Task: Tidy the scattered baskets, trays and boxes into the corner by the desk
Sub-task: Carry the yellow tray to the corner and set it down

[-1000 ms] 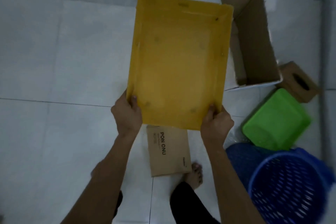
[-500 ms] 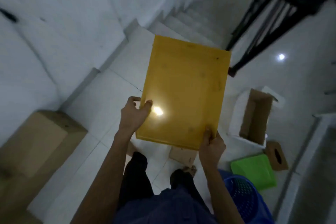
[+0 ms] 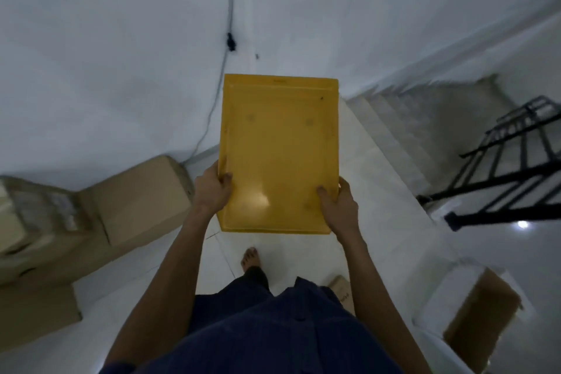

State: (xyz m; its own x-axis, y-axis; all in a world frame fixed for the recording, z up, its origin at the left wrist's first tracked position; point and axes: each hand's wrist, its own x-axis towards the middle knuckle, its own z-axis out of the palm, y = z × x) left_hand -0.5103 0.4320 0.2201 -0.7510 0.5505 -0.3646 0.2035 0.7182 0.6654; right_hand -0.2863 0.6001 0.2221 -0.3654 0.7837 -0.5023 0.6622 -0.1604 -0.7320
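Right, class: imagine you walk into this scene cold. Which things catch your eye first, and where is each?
The yellow tray, held out at the centre, stands out first, gripped near its closer corners by the left hand and right hand. Cardboard boxes sit piled on the floor at left, and a black stair railing slants at right.

Plain yellow tray, brown cardboard boxes, black railing.

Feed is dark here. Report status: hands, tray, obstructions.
Left hand, right hand each grip near corners of flat yellow rectangular tray. Tray held out in front, off the tiled floor. Brown cardboard boxes ahead-left against white wall.
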